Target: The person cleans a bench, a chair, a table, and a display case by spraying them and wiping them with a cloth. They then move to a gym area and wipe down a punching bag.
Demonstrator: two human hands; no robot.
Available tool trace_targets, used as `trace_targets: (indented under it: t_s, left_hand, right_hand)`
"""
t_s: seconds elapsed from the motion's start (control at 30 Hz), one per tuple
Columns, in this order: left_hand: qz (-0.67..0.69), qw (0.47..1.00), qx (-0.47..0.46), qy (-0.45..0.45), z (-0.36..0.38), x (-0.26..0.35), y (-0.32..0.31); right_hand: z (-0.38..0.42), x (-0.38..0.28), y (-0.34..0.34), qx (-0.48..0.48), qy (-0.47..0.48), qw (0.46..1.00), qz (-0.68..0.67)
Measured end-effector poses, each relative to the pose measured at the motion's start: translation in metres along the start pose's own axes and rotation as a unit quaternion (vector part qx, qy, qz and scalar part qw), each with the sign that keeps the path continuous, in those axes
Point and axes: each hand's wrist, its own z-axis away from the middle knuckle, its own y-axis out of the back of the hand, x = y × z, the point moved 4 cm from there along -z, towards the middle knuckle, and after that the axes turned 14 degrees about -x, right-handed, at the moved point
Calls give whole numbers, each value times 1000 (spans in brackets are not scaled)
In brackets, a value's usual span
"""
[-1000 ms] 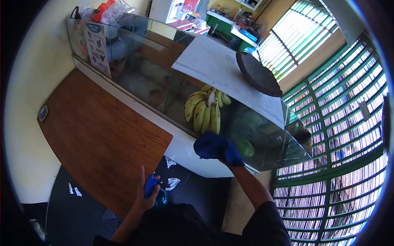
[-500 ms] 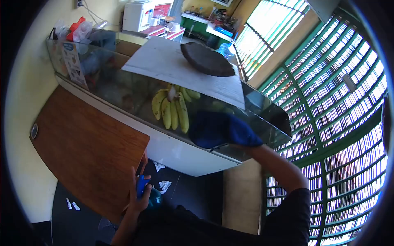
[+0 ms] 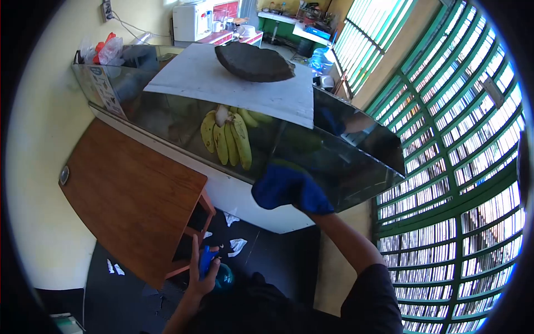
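A dark blue cloth (image 3: 278, 186) covers my right hand (image 3: 311, 203) and lies against the lower front glass of the display case (image 3: 183, 119); the fingers are hidden under it. My left hand (image 3: 204, 273) is wrapped round the blue spray head of a bottle (image 3: 224, 277), whose teal, see-through body hangs low beside the wooden table. Behind the glass, left of the cloth, hangs a bunch of bananas (image 3: 227, 139). On top of the case rests a white board (image 3: 183, 72) bearing a dark, shallow stone-like piece (image 3: 253, 62).
A brown wooden table (image 3: 133, 195) stands at the left, against the case. Green window bars (image 3: 428, 139) run down the right side. White paper scraps (image 3: 237, 246) lie on the dark floor. Plastic bags (image 3: 110, 50) sit on the case's left end.
My right hand with the cloth has moved slightly left and down along the glass. The view has shifted, and my left hand still holds the bottle.
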Motion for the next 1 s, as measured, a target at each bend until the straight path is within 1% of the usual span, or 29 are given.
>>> trace_targets:
  t_s: [0.03, 0.07, 0.13, 0.2, 0.23, 0.27, 0.3, 0.33, 0.37, 0.4, 0.43, 0.47, 0.5, 0.53, 0.57, 0.6, 0.63, 0.67, 0.7, 0.77, 0.8, 0.87, 0.9, 0.93, 0.97, 1.0]
  left_hand:
    - [-10, 1000, -3, 1, 3, 4, -1]
    - [-15, 1000, 5, 3, 6, 8, -2]
    - [-27, 1000, 10, 2, 12, 18, -8]
    - [33, 997, 47, 61, 17, 23, -12]
    - [31, 997, 41, 59, 17, 24, -18]
    - [42, 996, 57, 56, 19, 23, -23]
    - [55, 994, 72, 55, 21, 23, -28]
    - [54, 995, 67, 54, 21, 21, -35]
    - [39, 997, 60, 31, 20, 21, -42]
    - [25, 998, 55, 7, 20, 23, -49]
    - [26, 998, 58, 7, 19, 27, -57]
    - [45, 998, 48, 17, 15, 29, -65]
    - [63, 997, 40, 25, 14, 31, -73]
    - [63, 997, 50, 21, 14, 31, -80]
    - [54, 998, 30, 6, 11, 31, -88]
    - [44, 999, 8, -9, 8, 33, -95]
    - [85, 996, -1, 1, 7, 35, -102]
    - [82, 997, 4, 0, 4, 38, -107]
    - [80, 997, -7, -14, 2, 42, -113]
    - [78, 997, -12, -18, 4, 50, -122]
    - [75, 997, -22, -1, 5, 54, -123]
    - [66, 997, -29, 18, 8, 57, -125]
    - [79, 996, -24, 27, 10, 56, -126]
    - [92, 995, -17, 37, 13, 56, -126]
    - [89, 995, -9, 40, 16, 54, -126]
    - [70, 997, -7, 39, 20, 50, -126]
  right_hand:
    - [-2, 20, -9, -86, 5, 991, -103]
    - [-3, 32, -12, -83, 14, 991, -108]
    - [-3, 59, -18, -65, -56, 971, -221]
    - [5, 74, -21, -46, -126, 936, -327]
    - [12, 77, -21, -36, -162, 911, -376]
    - [15, 63, -14, -31, -159, 912, -377]
    - [14, 39, -4, -126, -86, 936, -317]
    - [15, 9, 3, -220, -13, 943, -249]
    - [16, -19, 13, -217, -12, 944, -249]
    - [17, -51, 23, -193, -47, 966, -163]
    - [20, -85, 32, -170, -82, 979, -75]
    - [23, -125, 38, -169, -69, 983, 37]
    - [27, -160, 44, -169, -52, 973, 148]
    - [39, -178, 53, -121, -63, 969, 204]
    - [48, -195, 58, -71, -70, 961, 260]
    - [56, -210, 58, -78, -62, 960, 261]
    - [63, -232, 56, -24, -21, 903, 428]
    - [76, -245, 56, 33, 20, 815, 578]
    - [95, -223, 70, 32, 23, 817, 576]
    - [135, -140, 110, 79, -120, 816, 560]
    - [141, -123, 106, 76, -120, 821, 554]
    - [147, -95, 96, 71, -86, 878, 466]
    - [153, -73, 96, 67, -83, 881, 461]
    - [161, -46, 96, 51, -73, 872, 482]
    - [164, -35, 91, 34, -62, 862, 502]
    - [169, -26, 89, 26, -58, 866, 497]
